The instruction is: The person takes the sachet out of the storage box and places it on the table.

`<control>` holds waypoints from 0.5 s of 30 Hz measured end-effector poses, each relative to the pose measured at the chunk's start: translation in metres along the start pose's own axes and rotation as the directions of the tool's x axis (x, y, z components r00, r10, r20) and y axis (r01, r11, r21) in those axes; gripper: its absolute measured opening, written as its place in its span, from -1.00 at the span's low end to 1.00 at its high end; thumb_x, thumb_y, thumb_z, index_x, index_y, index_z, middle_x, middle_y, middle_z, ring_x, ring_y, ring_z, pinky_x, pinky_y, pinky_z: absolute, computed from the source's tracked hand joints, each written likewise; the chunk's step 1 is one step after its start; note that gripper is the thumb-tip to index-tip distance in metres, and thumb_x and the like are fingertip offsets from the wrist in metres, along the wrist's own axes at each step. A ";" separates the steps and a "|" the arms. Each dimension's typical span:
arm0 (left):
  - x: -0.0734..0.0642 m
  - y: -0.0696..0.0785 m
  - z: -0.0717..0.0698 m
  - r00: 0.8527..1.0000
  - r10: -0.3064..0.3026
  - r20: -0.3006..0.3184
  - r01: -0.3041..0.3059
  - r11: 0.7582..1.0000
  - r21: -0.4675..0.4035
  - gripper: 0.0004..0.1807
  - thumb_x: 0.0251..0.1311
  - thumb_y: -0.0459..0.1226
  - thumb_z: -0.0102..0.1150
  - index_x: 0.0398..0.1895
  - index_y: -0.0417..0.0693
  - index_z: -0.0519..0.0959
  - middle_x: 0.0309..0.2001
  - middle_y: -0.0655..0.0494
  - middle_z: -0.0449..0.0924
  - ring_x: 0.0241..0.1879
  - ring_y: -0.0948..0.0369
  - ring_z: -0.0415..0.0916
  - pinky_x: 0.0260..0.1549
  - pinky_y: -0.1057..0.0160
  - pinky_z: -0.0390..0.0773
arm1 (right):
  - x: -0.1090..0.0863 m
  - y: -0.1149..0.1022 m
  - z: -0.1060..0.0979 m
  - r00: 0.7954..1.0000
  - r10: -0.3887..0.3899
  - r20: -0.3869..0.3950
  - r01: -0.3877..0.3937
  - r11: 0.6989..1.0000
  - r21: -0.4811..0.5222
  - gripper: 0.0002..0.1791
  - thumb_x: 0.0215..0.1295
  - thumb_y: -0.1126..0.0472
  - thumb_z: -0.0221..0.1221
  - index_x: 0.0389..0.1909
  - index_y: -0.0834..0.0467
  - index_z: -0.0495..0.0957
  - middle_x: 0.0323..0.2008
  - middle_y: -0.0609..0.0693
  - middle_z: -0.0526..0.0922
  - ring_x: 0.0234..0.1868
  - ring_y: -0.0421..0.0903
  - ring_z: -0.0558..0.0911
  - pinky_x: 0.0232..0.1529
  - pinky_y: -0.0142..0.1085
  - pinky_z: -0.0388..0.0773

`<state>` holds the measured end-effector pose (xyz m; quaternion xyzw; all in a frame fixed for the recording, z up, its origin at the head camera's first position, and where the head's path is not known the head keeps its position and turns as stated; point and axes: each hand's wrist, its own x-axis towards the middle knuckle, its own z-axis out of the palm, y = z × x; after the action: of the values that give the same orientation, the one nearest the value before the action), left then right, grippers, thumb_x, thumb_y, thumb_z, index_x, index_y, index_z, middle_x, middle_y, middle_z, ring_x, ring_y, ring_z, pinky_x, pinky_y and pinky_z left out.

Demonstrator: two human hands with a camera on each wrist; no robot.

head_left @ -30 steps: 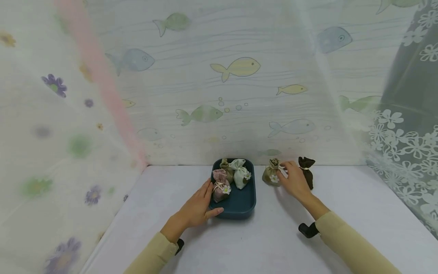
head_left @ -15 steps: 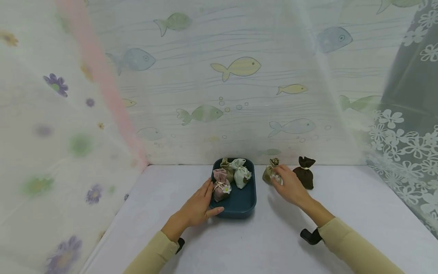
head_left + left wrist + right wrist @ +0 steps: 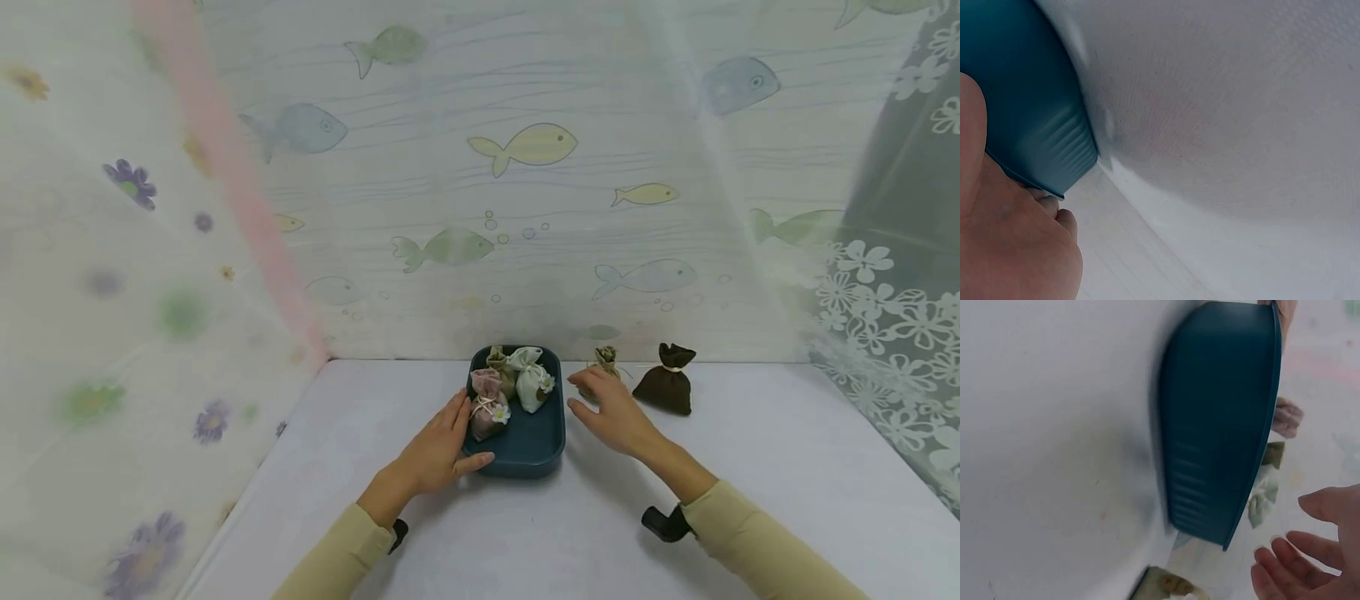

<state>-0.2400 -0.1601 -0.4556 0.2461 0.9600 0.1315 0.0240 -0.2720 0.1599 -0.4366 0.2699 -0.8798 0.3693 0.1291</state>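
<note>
A dark blue rectangular tray [image 3: 525, 458] holds a pink drawstring pouch [image 3: 487, 408], an olive pouch [image 3: 501, 367] and a white pouch [image 3: 531, 387]. Along the tray's left side rests my left hand [image 3: 431, 450], fingers straight, thumb stretched out over the near-left rim. To the right of the tray, my right hand [image 3: 617, 417] is raised with loosely bent fingers; the right wrist view shows a gap between its thumb and fingertips, with nothing held. Behind it stands another olive pouch [image 3: 606, 358], mostly hidden by the hand in the head view.
A dark brown pouch [image 3: 666, 390] tied with a light cord stands right of the olive one, near the back of the white table [image 3: 525, 542]. Behind hangs a fish-print curtain [image 3: 480, 183]. Sheer flowered cloth [image 3: 885, 333] borders the right side.
My right hand has moved left, away from the brown pouch, past the olive pouch's front towards the tray. The brown pouch has come into full view. My left hand stays on the tray.
</note>
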 end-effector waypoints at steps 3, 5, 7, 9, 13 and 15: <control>0.000 0.000 0.000 1.000 -0.007 0.004 0.007 1.000 -0.003 0.10 0.42 0.32 -0.03 0.62 -0.35 -0.08 0.64 -0.23 -0.24 0.62 -0.09 -0.19 0.53 -0.08 0.02 | 0.002 -0.005 0.003 1.000 -0.006 0.008 0.006 1.000 0.013 -0.67 0.41 0.32 0.24 0.14 0.35 0.57 0.06 0.25 0.61 0.08 0.22 0.62 0.09 0.10 0.60; 0.000 0.000 0.000 1.000 -0.008 0.004 0.008 1.000 -0.003 0.10 0.42 0.32 -0.04 0.62 -0.34 -0.08 0.64 -0.22 -0.24 0.62 -0.09 -0.19 0.53 -0.08 0.01 | 0.004 -0.007 0.006 1.000 0.002 0.022 -0.002 1.000 0.017 -0.65 0.43 0.31 0.24 0.16 0.35 0.56 0.08 0.26 0.60 0.09 0.20 0.60 0.10 0.12 0.58; 0.000 0.000 0.000 1.000 -0.005 0.003 0.005 1.000 -0.001 0.10 0.42 0.33 -0.05 0.62 -0.34 -0.08 0.64 -0.23 -0.24 0.62 -0.09 -0.19 0.53 -0.08 0.01 | 0.006 -0.011 0.009 0.999 0.013 0.038 -0.014 1.000 0.022 -0.63 0.44 0.29 0.23 0.19 0.35 0.55 0.10 0.26 0.60 0.11 0.19 0.59 0.12 0.12 0.56; 0.000 0.000 0.000 1.000 0.002 -0.002 -0.002 1.000 0.001 0.10 0.42 0.33 -0.06 0.62 -0.35 -0.08 0.64 -0.24 -0.24 0.62 -0.09 -0.19 0.53 -0.08 0.02 | 0.008 -0.013 0.013 0.998 0.020 0.054 -0.022 0.999 0.031 -0.61 0.45 0.28 0.22 0.21 0.37 0.53 0.10 0.27 0.59 0.12 0.19 0.59 0.14 0.13 0.55; 0.001 -0.001 0.001 1.000 0.013 -0.009 -0.013 1.000 0.004 0.11 0.42 0.33 -0.06 0.61 -0.37 -0.08 0.64 -0.26 -0.22 0.62 -0.11 -0.17 0.52 -0.09 0.03 | 0.012 -0.019 0.021 0.998 0.012 0.063 -0.016 0.998 0.055 -0.61 0.44 0.30 0.22 0.21 0.39 0.52 0.08 0.27 0.60 0.12 0.20 0.61 0.15 0.11 0.56; 0.001 -0.003 0.001 1.000 0.015 -0.012 -0.015 1.000 0.001 0.11 0.41 0.33 -0.05 0.61 -0.37 -0.07 0.64 -0.26 -0.22 0.61 -0.11 -0.17 0.52 -0.09 0.04 | 0.015 -0.021 0.025 0.998 0.000 0.060 -0.005 0.997 0.078 -0.61 0.44 0.31 0.22 0.20 0.41 0.52 0.07 0.27 0.60 0.12 0.21 0.62 0.15 0.11 0.57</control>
<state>-0.2420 -0.1615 -0.4577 0.2524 0.9583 0.1327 0.0172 -0.2727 0.1246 -0.4353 0.2847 -0.8685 0.3953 0.0914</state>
